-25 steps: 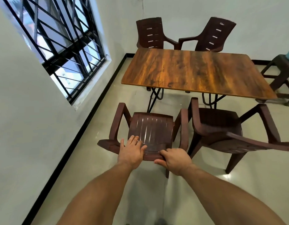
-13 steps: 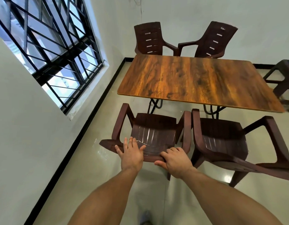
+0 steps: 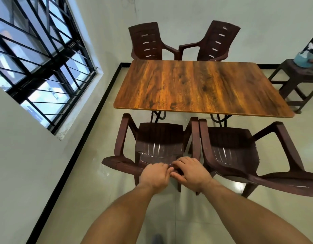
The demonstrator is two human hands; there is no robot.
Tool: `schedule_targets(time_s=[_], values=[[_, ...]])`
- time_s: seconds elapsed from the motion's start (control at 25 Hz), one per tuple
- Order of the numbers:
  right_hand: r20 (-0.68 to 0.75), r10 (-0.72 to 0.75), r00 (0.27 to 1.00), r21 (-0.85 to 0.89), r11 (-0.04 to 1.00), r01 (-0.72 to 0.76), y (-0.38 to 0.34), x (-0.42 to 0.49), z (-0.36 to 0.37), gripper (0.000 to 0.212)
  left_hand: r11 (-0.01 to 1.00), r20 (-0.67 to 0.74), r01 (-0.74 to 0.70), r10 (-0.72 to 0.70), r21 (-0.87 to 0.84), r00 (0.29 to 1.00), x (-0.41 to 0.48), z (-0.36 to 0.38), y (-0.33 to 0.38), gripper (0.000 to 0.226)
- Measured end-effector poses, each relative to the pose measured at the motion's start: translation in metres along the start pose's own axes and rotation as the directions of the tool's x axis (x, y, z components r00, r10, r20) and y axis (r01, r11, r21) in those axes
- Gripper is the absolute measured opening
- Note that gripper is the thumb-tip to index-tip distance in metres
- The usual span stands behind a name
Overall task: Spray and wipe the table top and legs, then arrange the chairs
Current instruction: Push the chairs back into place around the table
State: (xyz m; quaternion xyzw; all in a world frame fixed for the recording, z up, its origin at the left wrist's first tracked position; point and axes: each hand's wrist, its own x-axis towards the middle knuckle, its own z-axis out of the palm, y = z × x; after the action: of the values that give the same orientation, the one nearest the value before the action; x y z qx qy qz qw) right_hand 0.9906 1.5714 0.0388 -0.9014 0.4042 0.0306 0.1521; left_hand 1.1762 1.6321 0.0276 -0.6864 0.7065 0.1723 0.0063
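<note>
Fingers (image 3: pixel 180 162) curled tight over the backrest top of the chair (image 3: pixel 159 136), left hand (image 3: pixel 154 176) and right hand (image 3: pixel 193 172) side by side, equally near. Chair faces the table (image 3: pixel 196 85), just short of its near edge; I'd say the push goes straight ahead.

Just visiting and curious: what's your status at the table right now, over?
Both left hand and right hand grip the near-left chair at its backrest top. Chair faces the wooden table, seat not yet under it. Alongside, near-right chair, armrests nearly meeting.
</note>
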Motion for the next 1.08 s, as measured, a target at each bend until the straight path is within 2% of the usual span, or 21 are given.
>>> schedule_targets(time_s=[0.08,0.16,0.28,0.36,0.48,0.56,1.08], values=[[-0.106,0.041,0.993,0.058,0.998,-0.035,0.027,-0.019,-0.003,0.064,0.996,0.057,-0.082,0.083,-0.023,0.995,0.012,-0.003,0.018,0.055],[-0.141,0.155,0.978,0.034,0.988,-0.152,0.060,-0.045,-0.009,0.058,0.995,0.143,-0.099,0.096,0.019,0.985,0.020,-0.005,0.039,0.050],[-0.110,0.317,0.942,-0.135,0.934,-0.330,0.106,-0.081,-0.020,0.056,0.998,0.169,0.040,-0.049,0.054,0.984,0.032,-0.008,0.075,0.028],[-0.152,0.419,0.895,-0.193,0.875,-0.443,0.124,-0.098,-0.022,0.050,0.983,0.137,0.170,-0.178,0.068,0.974,0.035,-0.006,0.090,0.024],[-0.143,0.548,0.824,-0.199,0.800,-0.566,0.148,-0.121,-0.014,0.030,0.979,0.103,0.185,-0.193,0.082,0.976,0.034,-0.002,0.097,0.025],[-0.106,0.577,0.810,-0.207,0.784,-0.585,0.155,-0.125,-0.011,0.021,0.984,0.078,0.151,-0.158,0.094,0.984,0.033,0.002,0.094,0.026],[-0.127,0.481,0.867,-0.118,0.861,-0.495,0.169,-0.127,-0.006,0.033,0.993,0.066,0.102,-0.105,0.054,0.992,0.021,0.009,0.097,0.023]])
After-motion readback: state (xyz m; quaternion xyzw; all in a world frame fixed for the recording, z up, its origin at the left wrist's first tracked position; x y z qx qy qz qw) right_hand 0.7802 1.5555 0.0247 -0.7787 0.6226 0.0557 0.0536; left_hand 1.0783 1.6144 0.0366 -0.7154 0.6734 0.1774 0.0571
